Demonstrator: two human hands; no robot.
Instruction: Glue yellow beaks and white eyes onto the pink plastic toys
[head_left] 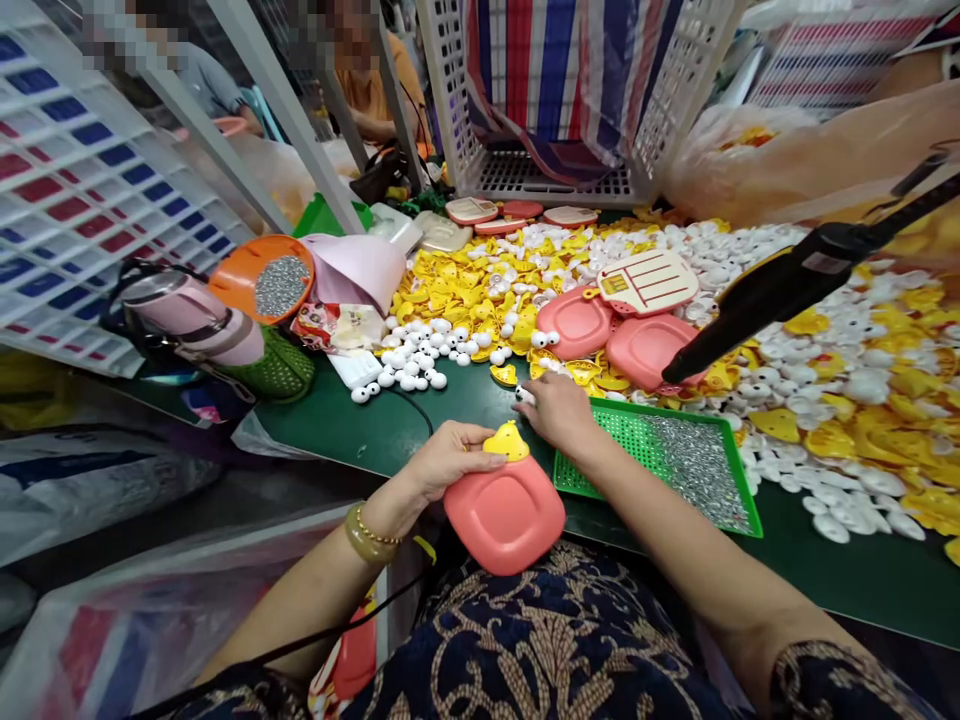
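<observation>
My left hand [456, 457] grips a coral-pink plastic toy part [504, 515], rounded and square, by the small yellow piece [507, 441] at its top. It hangs over my lap at the table's front edge. My right hand [557, 410] reaches over the green tabletop, its fingers closed on a small white eye piece [525, 395] with a dark dot. Beyond those fingers lies a yellow shell piece [503, 375]. A pile of white eye pieces [420, 350] sits to the left.
Beside my right forearm, a green tray [622, 445] holds metal screws. A black electric screwdriver [772, 290] hangs at right. Yellow and white parts heap across the back, with pink bodies [651, 350] among them. At left stand an orange bowl [225, 275] of screws and a pink bottle [187, 315].
</observation>
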